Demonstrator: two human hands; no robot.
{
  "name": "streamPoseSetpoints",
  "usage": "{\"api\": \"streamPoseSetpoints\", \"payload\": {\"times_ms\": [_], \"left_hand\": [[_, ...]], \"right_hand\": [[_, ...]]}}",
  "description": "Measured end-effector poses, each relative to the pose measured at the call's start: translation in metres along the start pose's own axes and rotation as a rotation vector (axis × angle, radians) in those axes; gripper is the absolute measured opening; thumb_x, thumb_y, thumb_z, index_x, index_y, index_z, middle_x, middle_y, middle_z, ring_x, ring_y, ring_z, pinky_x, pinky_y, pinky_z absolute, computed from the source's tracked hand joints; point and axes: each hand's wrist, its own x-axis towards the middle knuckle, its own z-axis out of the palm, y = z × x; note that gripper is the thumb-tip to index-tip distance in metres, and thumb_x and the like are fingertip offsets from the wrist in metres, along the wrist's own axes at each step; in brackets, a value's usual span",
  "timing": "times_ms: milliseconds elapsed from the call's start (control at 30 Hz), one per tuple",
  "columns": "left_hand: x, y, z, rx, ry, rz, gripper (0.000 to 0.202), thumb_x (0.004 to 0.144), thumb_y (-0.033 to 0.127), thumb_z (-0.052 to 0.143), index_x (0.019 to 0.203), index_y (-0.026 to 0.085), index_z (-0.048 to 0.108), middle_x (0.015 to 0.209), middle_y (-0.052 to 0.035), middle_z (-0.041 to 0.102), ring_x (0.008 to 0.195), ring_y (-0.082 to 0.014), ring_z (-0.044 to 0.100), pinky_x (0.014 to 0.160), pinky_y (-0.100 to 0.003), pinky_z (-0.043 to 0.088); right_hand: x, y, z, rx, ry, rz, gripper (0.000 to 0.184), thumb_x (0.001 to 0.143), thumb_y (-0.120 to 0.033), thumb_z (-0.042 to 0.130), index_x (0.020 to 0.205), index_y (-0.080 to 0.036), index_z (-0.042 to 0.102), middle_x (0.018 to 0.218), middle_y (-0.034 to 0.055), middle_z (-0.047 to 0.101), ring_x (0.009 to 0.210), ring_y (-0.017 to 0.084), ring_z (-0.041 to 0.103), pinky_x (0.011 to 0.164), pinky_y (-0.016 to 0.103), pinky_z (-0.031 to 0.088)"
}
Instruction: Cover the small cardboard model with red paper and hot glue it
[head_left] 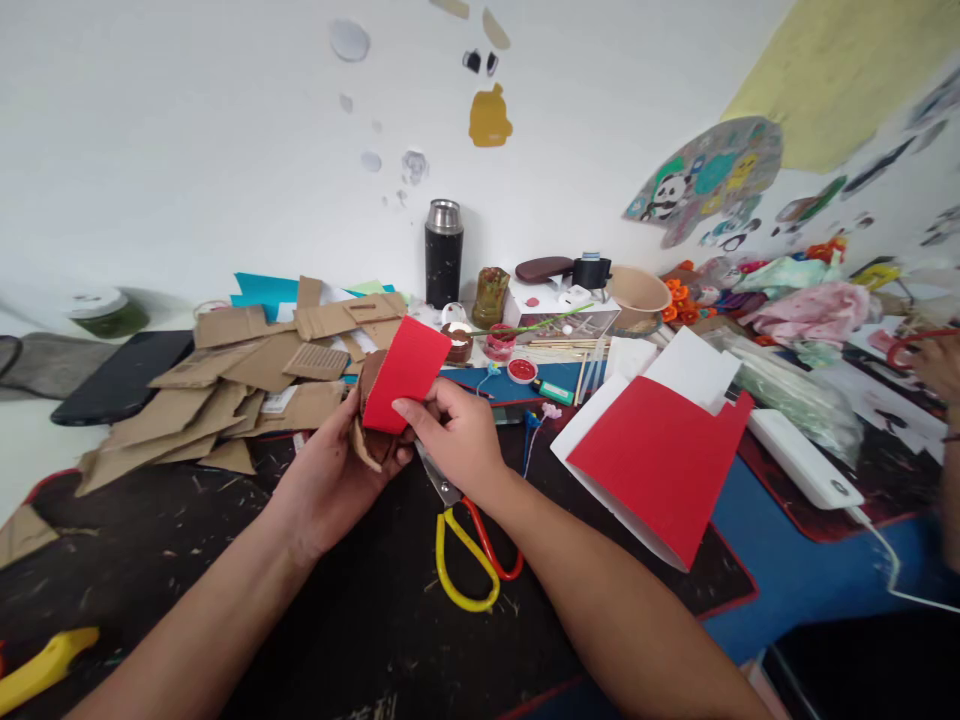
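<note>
My left hand (341,470) is closed around a brown piece (369,385) that looks like painted cardboard, with a torn tan edge low down. In front of it, my right hand (457,430) pinches a rectangular piece of red paper (409,372) by its lower right corner. The red paper covers much of the brown piece; whether the two touch I cannot tell. Under my right wrist, scissors (465,555) with one yellow and one red handle lie on the black mat, blades partly hidden. A larger cut sheet of red paper (660,455) rests to the right.
Cardboard scraps (247,370) are heaped at the left beside a black tablet-like slab (124,378). A black thermos (444,255) stands at the back near open paint pots (522,370). A white power strip (806,460) lies at right, near another person's hand (937,365).
</note>
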Motion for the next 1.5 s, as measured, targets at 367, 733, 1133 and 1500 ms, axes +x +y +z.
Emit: {"api": "streamPoseSetpoints", "payload": {"times_ms": [367, 733, 1133, 1500], "left_hand": [[-0.003, 0.002, 0.003, 0.004, -0.018, -0.075, 0.056, 0.123, 0.038, 0.038, 0.098, 0.017, 0.083, 0.078, -0.0086, 0.080, 0.061, -0.0197, 0.072, 0.058, -0.030, 0.064], [-0.005, 0.005, 0.005, 0.026, -0.057, -0.087, 0.059, 0.123, 0.039, 0.036, 0.092, 0.016, 0.081, 0.074, -0.0084, 0.075, 0.056, -0.0182, 0.067, 0.051, -0.027, 0.059], [-0.006, 0.012, 0.005, 0.007, -0.032, -0.146, 0.055, 0.122, 0.038, 0.042, 0.084, 0.016, 0.074, 0.067, -0.0056, 0.069, 0.050, -0.0163, 0.062, 0.046, -0.025, 0.051], [0.001, 0.016, -0.007, 0.089, -0.079, -0.126, 0.052, 0.121, 0.041, 0.047, 0.088, 0.016, 0.078, 0.072, -0.0094, 0.073, 0.054, -0.0195, 0.065, 0.047, -0.028, 0.053]], "right_hand": [[0.003, -0.003, -0.004, -0.099, 0.035, -0.063, 0.033, 0.101, -0.050, 0.086, 0.087, -0.025, 0.069, 0.064, -0.0076, 0.062, 0.062, 0.014, 0.061, 0.065, 0.027, 0.045], [0.004, -0.003, -0.006, -0.172, 0.006, -0.071, 0.035, 0.102, -0.051, 0.085, 0.086, -0.025, 0.070, 0.065, -0.0073, 0.062, 0.062, 0.014, 0.059, 0.066, 0.027, 0.045], [0.005, -0.004, -0.010, -0.224, -0.019, -0.134, 0.031, 0.104, -0.044, 0.085, 0.085, -0.023, 0.072, 0.069, -0.0059, 0.066, 0.063, 0.014, 0.058, 0.065, 0.026, 0.042], [0.007, -0.006, -0.012, -0.372, -0.053, -0.151, 0.043, 0.109, -0.059, 0.078, 0.088, -0.022, 0.076, 0.072, -0.0029, 0.069, 0.065, 0.014, 0.056, 0.065, 0.027, 0.038]]}}
